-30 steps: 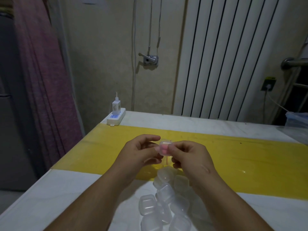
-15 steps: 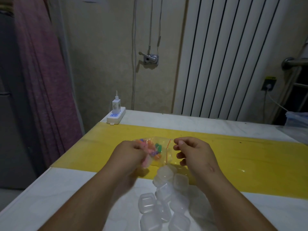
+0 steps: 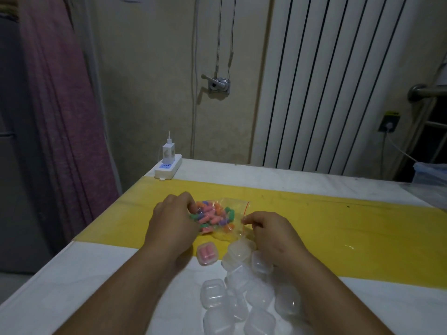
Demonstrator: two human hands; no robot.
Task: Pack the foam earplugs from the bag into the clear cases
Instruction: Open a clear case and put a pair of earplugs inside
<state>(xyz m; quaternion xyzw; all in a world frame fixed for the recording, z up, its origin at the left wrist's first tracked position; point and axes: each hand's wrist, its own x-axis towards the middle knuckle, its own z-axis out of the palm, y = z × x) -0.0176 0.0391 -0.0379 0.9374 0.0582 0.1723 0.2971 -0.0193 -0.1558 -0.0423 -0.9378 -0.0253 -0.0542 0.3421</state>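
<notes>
Apparently between cases, the left hand (image 3: 174,221) is clutching the bag (image 3: 233,206) of earplugs (image 3: 212,216), the right hand (image 3: 268,234) pinching its mouth, a filled case (image 3: 206,254) lying just below the fingers (image 3: 251,220); the next move is likely calling for fishing out another pair.

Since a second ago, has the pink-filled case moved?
Yes. The pink-filled case has dropped down and leftward, and now lies at the yellow strip's near edge, beside the empty cases.

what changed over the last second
The filled case, held by both hands a second ago, now lies on the table. The left hand and right hand have taken hold of the bag of earplugs on the yellow strip. Empty cases and power strip stayed put.
</notes>
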